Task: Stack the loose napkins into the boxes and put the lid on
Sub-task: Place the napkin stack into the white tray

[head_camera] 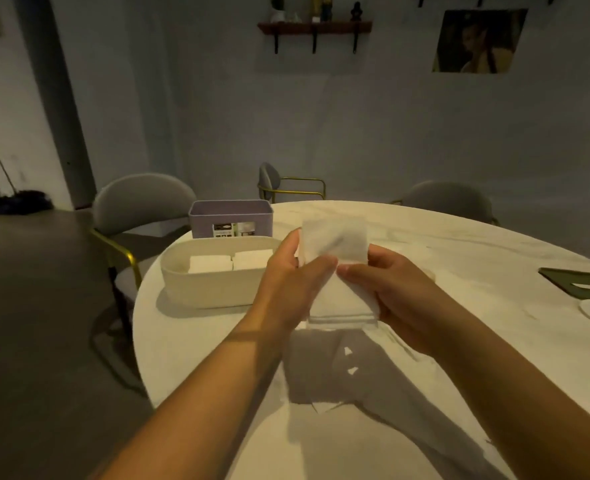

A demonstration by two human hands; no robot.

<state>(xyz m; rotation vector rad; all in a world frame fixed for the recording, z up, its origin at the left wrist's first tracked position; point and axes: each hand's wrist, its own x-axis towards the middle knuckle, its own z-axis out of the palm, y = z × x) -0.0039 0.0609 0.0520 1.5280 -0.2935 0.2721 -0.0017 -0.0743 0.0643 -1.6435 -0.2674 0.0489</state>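
Far left, beyond the tabletop (459, 233) edge: grey chair (141, 202) with gold frame. On the tabletop's left side: cream box (214, 289), lid off, holding two white stacks (210, 263) side by side. Directly behind it: purple box (231, 216), open, label toward the camera; contact between the two boxes cannot be told. Right of the cream box, raised above the tabletop: left grip (286, 282), thumb and fingers pinching the left edge of the napkin (335, 242). Napkin held between both grips, upper part standing up and thin enough to pass light, lower part folded and hanging toward the tabletop. Right grip (400, 289) closed on the napkin's right edge, thumb tips of both grips nearly meeting at its middle. Far right, well apart: green piece (577, 282), flat on the tabletop, cut by the frame edge.
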